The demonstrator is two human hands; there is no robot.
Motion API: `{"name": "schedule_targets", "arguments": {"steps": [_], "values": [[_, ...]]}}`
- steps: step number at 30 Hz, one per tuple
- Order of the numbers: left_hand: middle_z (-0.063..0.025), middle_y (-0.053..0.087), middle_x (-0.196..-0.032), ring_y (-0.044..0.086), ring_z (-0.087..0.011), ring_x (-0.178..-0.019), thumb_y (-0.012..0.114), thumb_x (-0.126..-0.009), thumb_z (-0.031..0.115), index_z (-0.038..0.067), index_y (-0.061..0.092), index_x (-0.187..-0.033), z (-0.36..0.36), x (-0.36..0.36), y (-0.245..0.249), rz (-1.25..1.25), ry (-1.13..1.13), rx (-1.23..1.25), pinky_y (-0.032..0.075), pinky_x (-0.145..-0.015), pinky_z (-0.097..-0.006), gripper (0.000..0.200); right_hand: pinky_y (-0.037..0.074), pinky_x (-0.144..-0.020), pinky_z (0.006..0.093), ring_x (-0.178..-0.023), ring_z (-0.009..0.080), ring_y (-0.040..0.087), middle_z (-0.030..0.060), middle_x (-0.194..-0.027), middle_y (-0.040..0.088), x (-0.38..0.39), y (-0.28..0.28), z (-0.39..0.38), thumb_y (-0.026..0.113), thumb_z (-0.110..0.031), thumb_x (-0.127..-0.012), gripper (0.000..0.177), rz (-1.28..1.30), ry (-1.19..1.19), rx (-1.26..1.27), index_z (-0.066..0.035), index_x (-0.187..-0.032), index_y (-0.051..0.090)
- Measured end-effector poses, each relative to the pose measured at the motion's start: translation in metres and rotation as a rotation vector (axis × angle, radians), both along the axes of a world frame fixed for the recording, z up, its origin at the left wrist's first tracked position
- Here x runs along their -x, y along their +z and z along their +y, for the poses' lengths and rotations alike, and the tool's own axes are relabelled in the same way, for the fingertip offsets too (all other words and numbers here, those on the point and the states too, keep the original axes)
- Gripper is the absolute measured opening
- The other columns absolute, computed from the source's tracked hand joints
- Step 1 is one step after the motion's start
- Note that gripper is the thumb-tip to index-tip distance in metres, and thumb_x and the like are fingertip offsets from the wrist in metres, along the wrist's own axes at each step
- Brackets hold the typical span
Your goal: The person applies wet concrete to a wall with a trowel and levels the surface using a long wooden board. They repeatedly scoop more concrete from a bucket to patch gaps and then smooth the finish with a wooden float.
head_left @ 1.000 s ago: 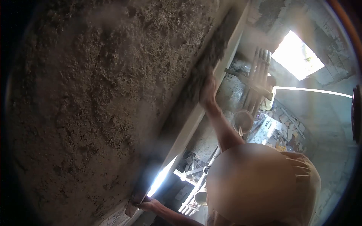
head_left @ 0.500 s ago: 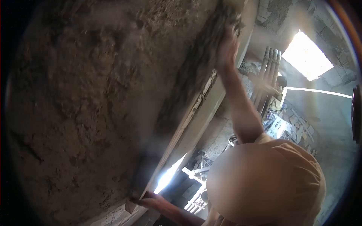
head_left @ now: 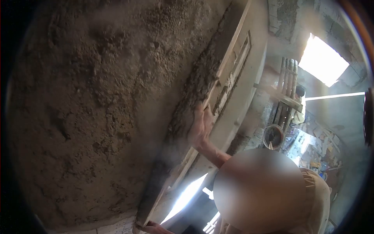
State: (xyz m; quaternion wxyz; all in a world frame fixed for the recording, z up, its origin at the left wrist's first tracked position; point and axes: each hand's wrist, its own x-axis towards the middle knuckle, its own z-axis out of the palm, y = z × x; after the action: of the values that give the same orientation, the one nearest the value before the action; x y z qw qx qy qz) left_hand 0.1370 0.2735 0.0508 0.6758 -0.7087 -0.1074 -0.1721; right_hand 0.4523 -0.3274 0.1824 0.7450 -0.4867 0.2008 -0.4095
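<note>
A long wooden board (head_left: pixel 180 168) runs diagonally along the edge of a rough, wet-looking mortar surface (head_left: pixel 97 97). My right hand (head_left: pixel 199 128) is closed over the board's edge near its middle, beside a dark strip of coarse mortar (head_left: pixel 194 87); some of its fingers are hidden. Near the bottom of the view, my left hand (head_left: pixel 155 227) grips the board's lower end, partly cut off by the frame. Right of the board is a pale flat panel (head_left: pixel 253 62) with a narrow recess in it.
Below on the right stand a round bucket (head_left: pixel 273 136) with dark contents and a bundle of poles (head_left: pixel 287 76). Broken pieces (head_left: pixel 327 142) litter the floor near a bright patch of light (head_left: pixel 324 58). Pale tiles (head_left: pixel 120 224) edge the mortar at the bottom.
My right hand has come down along the board from its upper part to the middle, nearer my left hand. My left hand appears lower in the view, still at the board's end.
</note>
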Motion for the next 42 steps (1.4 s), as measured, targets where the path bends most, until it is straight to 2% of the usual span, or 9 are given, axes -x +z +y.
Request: {"name": "schedule_targets", "arguments": {"steps": [2,5,9,16,18,24,30,35,42], "values": [[-0.0199,0.051,-0.135,0.055,-0.0325,-0.12,0.064,-0.099,0.024,0.001,0.042,-0.142,-0.055,-0.025,0.036,-0.423,-0.418,1.335,0.047,-0.103,-0.0447,0.053,0.048,-0.091,0.0467,-0.103,0.0318,0.061,0.0217,-0.111,0.067,-0.02,0.028,-0.028,0.037,-0.062,-0.103,0.077,-0.096,-0.037,0.019,0.008,-0.132,0.053],[-0.0178,0.047,-0.145,0.053,-0.03,-0.134,0.058,-0.103,0.02,0.005,0.038,-0.149,-0.15,-0.071,0.103,-1.099,-0.929,2.116,0.044,-0.117,-0.0409,0.052,0.049,-0.082,0.0466,-0.094,0.0312,0.061,0.0203,-0.103,0.067,-0.059,0.08,-0.102,0.04,-0.052,-0.102,0.063,-0.068,-0.132,0.161,0.003,-0.125,0.058],[-0.0158,0.051,-0.145,0.055,-0.0278,-0.133,0.058,-0.103,0.031,0.005,0.038,-0.15,-0.258,-0.114,0.158,-1.041,-1.092,2.185,0.044,-0.118,-0.0395,0.057,0.051,-0.087,0.0506,-0.102,0.042,0.063,0.0224,-0.116,0.068,-0.121,0.119,-0.206,0.041,-0.021,-0.103,0.034,0.379,-0.256,0.635,-0.003,-0.119,0.065],[-0.012,0.052,-0.147,0.055,-0.0265,-0.132,0.056,-0.104,0.044,0.008,0.039,-0.151,-0.202,-0.087,0.117,-1.063,-1.016,2.218,0.043,-0.118,-0.04,0.062,0.048,-0.079,0.0504,-0.094,0.0393,0.06,0.0208,-0.098,0.065,-0.131,-0.002,-0.166,0.054,-0.026,-0.098,0.034,0.064,-0.504,0.652,-0.006,-0.125,0.063],[-0.0114,0.052,-0.148,0.056,-0.0269,-0.132,0.056,-0.104,0.046,0.008,0.04,-0.152,-0.184,-0.078,0.107,-1.177,-0.982,2.242,0.042,-0.117,-0.0397,0.063,0.046,-0.079,0.0498,-0.093,0.0362,0.06,0.0194,-0.097,0.065,-0.062,-0.008,-0.12,0.05,-0.035,-0.103,0.036,0.283,0.022,0.121,-0.002,-0.112,0.06],[-0.0194,0.051,-0.145,0.053,-0.03,-0.132,0.053,-0.104,0.046,0.003,0.043,-0.148,-0.107,-0.033,0.038,-1.551,-1.075,2.345,0.04,-0.116,-0.0417,0.062,0.043,-0.076,0.042,-0.085,0.0209,0.051,0.0071,-0.089,0.056,0.009,-0.106,0.011,0.046,-0.044,-0.107,0.046,0.262,0.038,-0.165,0.001,-0.102,0.056],[-0.0182,0.052,-0.146,0.055,-0.0297,-0.131,0.056,-0.103,0.047,0.002,0.041,-0.149,-0.116,-0.053,0.067,-1.484,-1.105,2.423,0.042,-0.115,-0.0407,0.066,0.048,-0.099,0.0447,-0.113,0.0391,0.061,0.0249,-0.12,0.067,-0.027,0.01,-0.043,0.047,-0.044,-0.106,0.058,0.019,0.064,-0.037,0.007,-0.135,0.053],[-0.0172,0.052,-0.146,0.056,-0.0295,-0.13,0.058,-0.103,0.048,0.001,0.039,-0.15,-0.214,-0.085,0.127,-0.963,-1.1,2.246,0.044,-0.115,-0.0399,0.069,0.051,-0.075,0.0511,-0.087,0.0391,0.066,0.0241,-0.098,0.067,-0.094,0.094,-0.164,0.053,-0.046,-0.104,0.052,0.317,0.012,0.165,0.003,-0.117,0.062],[-0.0156,0.054,-0.147,0.059,-0.0294,-0.128,0.061,-0.101,0.052,0.001,0.04,-0.152,-0.221,-0.085,0.106,-1.297,-1.088,2.456,0.047,-0.113,-0.0395,0.075,0.048,-0.071,0.0456,-0.076,0.0263,0.06,0.0148,-0.086,0.066,-0.07,-0.049,-0.127,0.052,-0.043,-0.104,0.051,0.13,-0.084,-0.045,0.006,-0.102,0.062]]}}
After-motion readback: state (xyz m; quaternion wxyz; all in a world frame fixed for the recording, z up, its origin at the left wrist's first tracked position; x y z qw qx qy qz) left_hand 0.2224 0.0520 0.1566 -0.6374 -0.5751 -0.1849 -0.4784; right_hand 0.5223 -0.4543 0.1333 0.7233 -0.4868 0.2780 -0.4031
